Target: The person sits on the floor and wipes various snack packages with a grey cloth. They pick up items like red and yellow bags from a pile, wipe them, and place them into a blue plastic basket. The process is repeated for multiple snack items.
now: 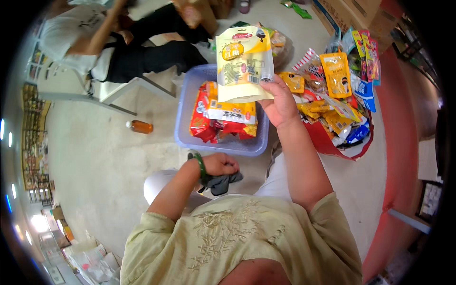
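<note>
My right hand (279,101) grips the lower right corner of a cream and yellow stand-up pouch (245,67) and holds it up above a blue plastic basket (221,146). The pouch bears printing and a barcode. Under it, inside the basket, lie a yellow and white packet (231,113) and red food packets (203,126). My left hand (219,164), with a green bangle at the wrist, rests near my lap with curled fingers on a dark grey cloth (219,183). Part of the cloth is hidden beneath the hand.
To the right, a red-sided container (322,139) is heaped with snack packets (331,114). A bottle of amber liquid (140,127) lies on the floor at left. Another person (89,46) sits on a white chair (124,89). Cardboard boxes (359,21) stand at the upper right.
</note>
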A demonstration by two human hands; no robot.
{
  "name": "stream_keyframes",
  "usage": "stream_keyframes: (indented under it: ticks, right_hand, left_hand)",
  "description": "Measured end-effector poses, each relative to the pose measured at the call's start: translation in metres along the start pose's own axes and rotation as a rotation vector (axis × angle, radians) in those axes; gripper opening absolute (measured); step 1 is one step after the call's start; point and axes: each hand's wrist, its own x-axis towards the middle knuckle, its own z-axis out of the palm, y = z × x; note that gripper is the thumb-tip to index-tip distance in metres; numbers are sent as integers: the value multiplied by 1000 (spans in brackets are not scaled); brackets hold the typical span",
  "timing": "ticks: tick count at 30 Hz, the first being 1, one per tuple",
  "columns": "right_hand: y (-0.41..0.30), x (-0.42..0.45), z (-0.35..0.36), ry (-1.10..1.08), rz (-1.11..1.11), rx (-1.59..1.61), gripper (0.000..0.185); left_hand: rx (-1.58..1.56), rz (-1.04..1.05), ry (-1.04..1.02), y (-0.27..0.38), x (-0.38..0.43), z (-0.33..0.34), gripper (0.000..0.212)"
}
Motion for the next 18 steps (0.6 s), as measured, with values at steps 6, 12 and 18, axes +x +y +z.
stream_keyframes:
  ticks: [6, 12, 18]
  right_hand:
    - [32, 0, 2, -220, 166, 165, 29]
    - [51, -10, 4, -285, 282, 80, 36]
    - [29, -11, 18, -363, 228, -62, 47]
  left_hand:
    - [-827, 466, 657, 59, -80, -14, 56]
    - [-919, 553, 772, 57, -60, -29, 42]
    - [-718, 472, 732, 50, -53, -48, 29]
